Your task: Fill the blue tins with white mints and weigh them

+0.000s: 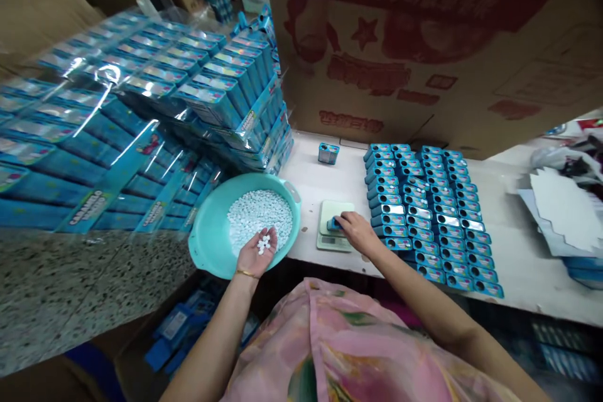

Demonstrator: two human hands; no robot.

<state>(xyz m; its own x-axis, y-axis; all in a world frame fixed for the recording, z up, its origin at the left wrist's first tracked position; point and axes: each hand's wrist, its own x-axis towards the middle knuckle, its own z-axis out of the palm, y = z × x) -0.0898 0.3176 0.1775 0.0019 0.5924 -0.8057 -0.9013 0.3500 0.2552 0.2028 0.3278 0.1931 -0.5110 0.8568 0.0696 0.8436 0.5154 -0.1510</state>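
Note:
My left hand (pixel 258 254) is turned palm up over the near side of a turquoise basin (pixel 210 226), its fingers cupped around several small white candies (pixel 264 244). More white candies (pixel 259 210) lie heaped inside the basin. To the right, my right hand (pixel 358 231) has its fingers closed on a small blue tin (pixel 333 223). That tin rests on a pale kitchen scale (pixel 330 242), partly covered by the fingers. The scale's display is too small to read.
Rows of blue tins (pixel 431 220) stand right of the scale, and a single tin (pixel 328 152) stands behind it. Film-wrapped stacks of blue boxes (pixel 155 107) rise at the left. A large cardboard carton (pixel 414 44) borders the back. White card sheets (pixel 563 207) lie far right.

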